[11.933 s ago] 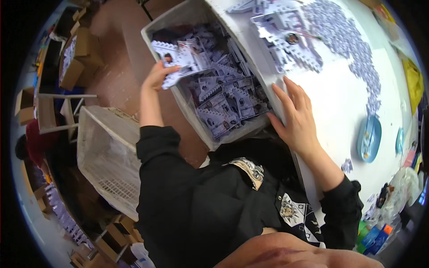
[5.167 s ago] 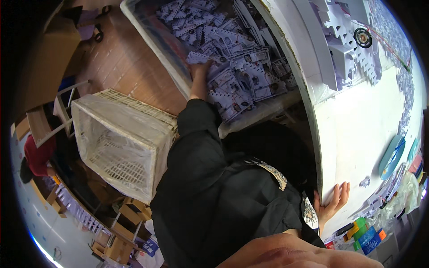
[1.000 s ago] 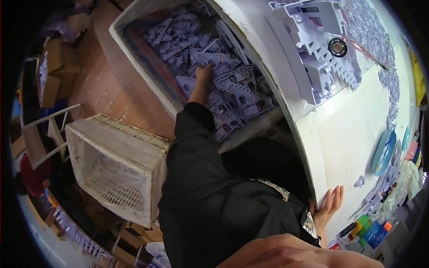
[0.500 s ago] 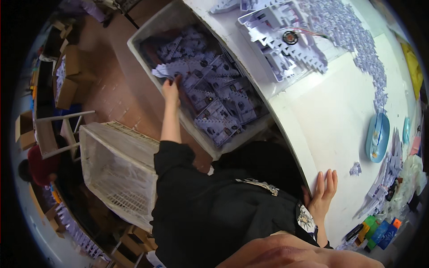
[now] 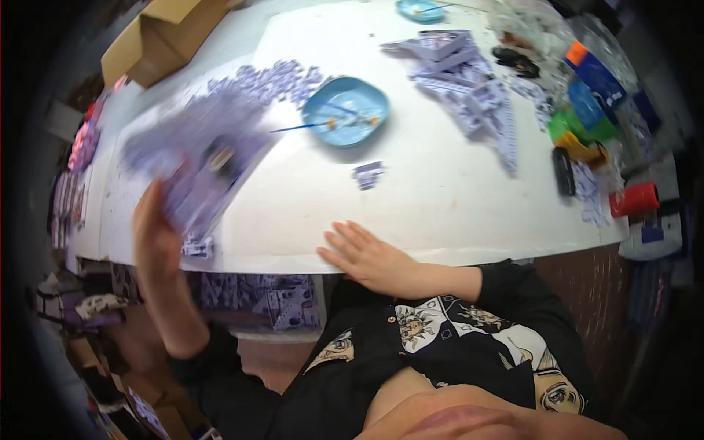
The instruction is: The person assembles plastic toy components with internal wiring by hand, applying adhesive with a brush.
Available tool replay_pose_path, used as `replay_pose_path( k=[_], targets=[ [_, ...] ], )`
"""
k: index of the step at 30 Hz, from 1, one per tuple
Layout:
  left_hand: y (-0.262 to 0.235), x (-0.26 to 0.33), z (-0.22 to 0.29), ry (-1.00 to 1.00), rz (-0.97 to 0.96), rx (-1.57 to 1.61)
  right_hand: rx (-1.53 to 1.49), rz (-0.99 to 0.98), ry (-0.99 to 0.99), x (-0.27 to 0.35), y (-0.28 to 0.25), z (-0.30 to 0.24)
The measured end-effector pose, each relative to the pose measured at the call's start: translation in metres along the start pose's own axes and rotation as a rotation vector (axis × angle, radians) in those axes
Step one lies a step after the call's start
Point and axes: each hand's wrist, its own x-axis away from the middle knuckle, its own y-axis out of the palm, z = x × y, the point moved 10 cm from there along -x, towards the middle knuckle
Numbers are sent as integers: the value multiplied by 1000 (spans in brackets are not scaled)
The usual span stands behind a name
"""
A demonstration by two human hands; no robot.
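Note:
At the table's left side, my left hand (image 5: 156, 238) grips the near edge of a pale lavender plastic part (image 5: 246, 158); a dark round piece shows in it. Motion smears both, and most of the fingers are hidden behind the part. My right hand (image 5: 370, 257) lies flat at the table's front edge, fingers stretched out, holding nothing. Beyond it sits a small loose lavender piece (image 5: 368, 174). A light-blue dish (image 5: 315, 121) farther back holds a blue-handled stick and some orange-yellow bits.
Lavender pieces are heaped (image 5: 268, 79) behind the held part. Long stepped plastic parts (image 5: 469, 92) lie right of the dish. Coloured bottles, a red cylinder (image 5: 634, 199) and clear bags crowd the right end. Below the front edge stands a bin of similar parts (image 5: 293, 304).
My left hand has come up from the bin to the table and now has the lavender part. The view has turned toward the table; my right hand still rests at its edge.

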Motion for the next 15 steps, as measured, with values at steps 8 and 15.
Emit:
replay_pose_path(
  k=[8,15],
  targets=[
    [284,-241,-176,-244,-95,41,38,175,-58,7,-1,-10],
    [360,-252,-208,58,-102,-737,68,466,65,22,-9,2]
  ],
)
